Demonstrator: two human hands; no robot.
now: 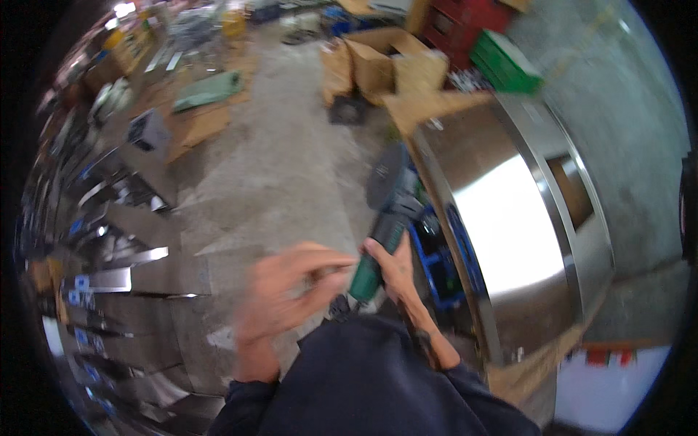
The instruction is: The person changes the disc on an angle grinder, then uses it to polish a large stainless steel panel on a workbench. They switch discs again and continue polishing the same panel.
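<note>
Angle grinder (pixel 391 227) in front of your body: your right hand covers part of its green housing, and its round disc (pixel 387 176) is too blurred for the surface to be made out. Your dark clothing (pixel 363 378) hides whatever lies below the tool's rear end. Just right of the grinder, a large shiny steel panel (pixel 502 218) overlaps a blue crate (pixel 440 272), leaving little room on that side; glare washes out the panel's middle. To your left, steel parts (pixel 123 280) crowd the concrete floor (pixel 280 167), and ahead stand an open cardboard box (pixel 374 62) and a green crate (pixel 503 62). Your right hand (pixel 396 269) wraps around the housing, thumb on top, with the disc pointing away from you. Your left hand (pixel 294 287), half curled, is beside the rear end; you cannot tell whether its fingertips touch.
</note>
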